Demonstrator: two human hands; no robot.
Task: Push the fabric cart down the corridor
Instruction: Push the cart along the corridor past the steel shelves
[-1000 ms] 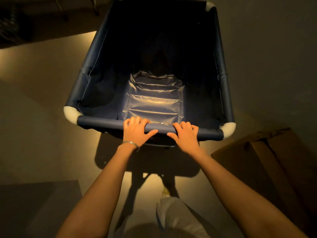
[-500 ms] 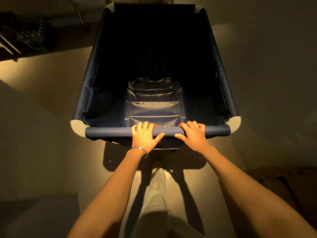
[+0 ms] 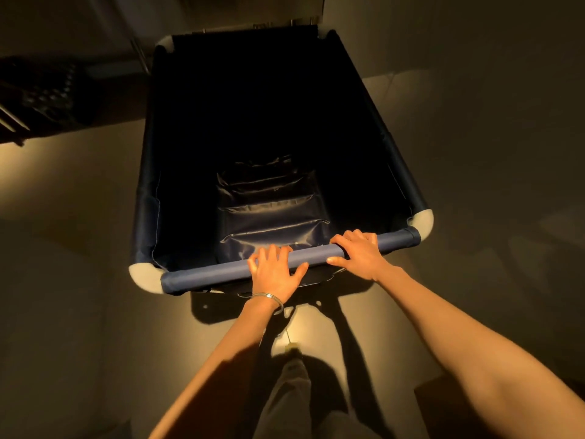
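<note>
Navy fabric cart [image 3: 253, 147]: fills the centre of the view directly ahead of the person, bin open at the top and apparently empty; only a creased liner panel shows at the bottom.
Near rail [image 3: 240, 267]: padded bar slanted in frame, its right end higher than its left, where 0.5 s ago it lay almost level. White corner caps show at both ends.
Left hand [image 3: 274, 274]: palm down over the near rail, fingers draped across the top toward the bin, thumb spread along the near side. A thin bangle [image 3: 269, 297] sits at the wrist.
Right hand [image 3: 359, 251]: curled over the same rail just beside the left, thumb tucked under the near edge; closed loosely on the bar.
Change noted: cart has swung and rolled on. The cardboard box seen at lower right 1 s ago is almost out of view; a dark crate [image 3: 41, 96] is at upper left.
Floor [image 3: 79, 280]: pale, smooth, dimly lit with 1 warm patch beneath the person.
Assessment: push is under way, with a slight steering turn judged in progress.
Risk: far end of the cart stands near pale furniture or a wall, too dark to identify; clearance cannot be confirmed.
</note>
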